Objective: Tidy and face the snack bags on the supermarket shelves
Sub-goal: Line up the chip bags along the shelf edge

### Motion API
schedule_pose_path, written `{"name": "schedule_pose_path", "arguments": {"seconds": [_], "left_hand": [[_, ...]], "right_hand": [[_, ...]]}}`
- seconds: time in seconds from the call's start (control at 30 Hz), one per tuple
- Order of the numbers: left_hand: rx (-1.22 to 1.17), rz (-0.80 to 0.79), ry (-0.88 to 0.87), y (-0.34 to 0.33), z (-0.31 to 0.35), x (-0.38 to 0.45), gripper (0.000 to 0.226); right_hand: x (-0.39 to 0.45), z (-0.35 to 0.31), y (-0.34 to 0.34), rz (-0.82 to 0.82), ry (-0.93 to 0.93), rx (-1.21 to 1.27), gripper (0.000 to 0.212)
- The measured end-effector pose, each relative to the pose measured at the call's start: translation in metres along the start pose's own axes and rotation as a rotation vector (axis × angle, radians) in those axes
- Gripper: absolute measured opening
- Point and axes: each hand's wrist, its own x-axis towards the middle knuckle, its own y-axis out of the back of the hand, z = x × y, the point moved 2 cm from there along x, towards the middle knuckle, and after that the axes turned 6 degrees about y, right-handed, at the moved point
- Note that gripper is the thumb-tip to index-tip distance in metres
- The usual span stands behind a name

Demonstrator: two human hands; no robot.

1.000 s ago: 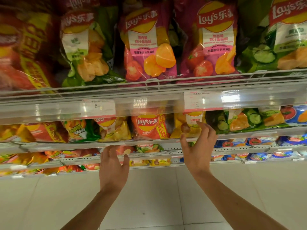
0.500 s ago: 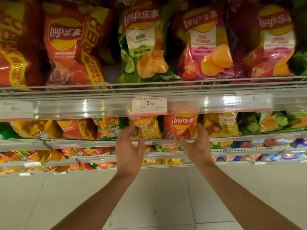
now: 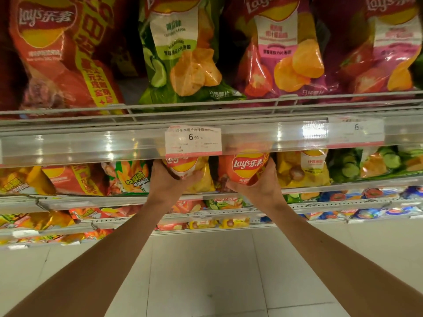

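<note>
Head view, the only one. My left hand grips the yellow Lay's bag on the second shelf down, thumb curled across its front low on the pack; the other fingers go behind its left edge and I cannot see them. My right hand grips the red Lay's bag just beside it, thumb under its lower front, fingertips wrapped round its right edge.

Hidden or cut off: the tops of both bags sit behind the clear price rail of the shelf above, and the price tag marked 6.50 covers the yellow bag's logo in part. Small print on the tag is unreadable. A second tag further right is glare-washed; only a 6 shows.

Edges and room: the two held bags touch or nearly touch; I cannot tell which. The slot between the rail above and the shelf lip below is shallow. Neighbours press in on both sides: an orange and green bag left, a yellow bag right, then green cucumber bags.

Around: the top shelf carries a large red bag, a green one and pink tomato ones behind a wire front. Lower shelves and pale floor tiles lie beneath my forearms.
</note>
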Motion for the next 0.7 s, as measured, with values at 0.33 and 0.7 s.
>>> {"name": "schedule_pose_path", "arguments": {"seconds": [0.33, 0.7], "left_hand": [[-0.07, -0.116, -0.014, -0.006, -0.015, 0.02, 0.107], [-0.182, -0.058, 0.045, -0.001, -0.004, 0.01, 0.093]], "right_hand": [[0.013, 0.001, -0.005, 0.021, -0.037, -0.057, 0.11], [-0.004, -0.017, 0.009, 0.093, -0.061, -0.013, 0.099]]}}
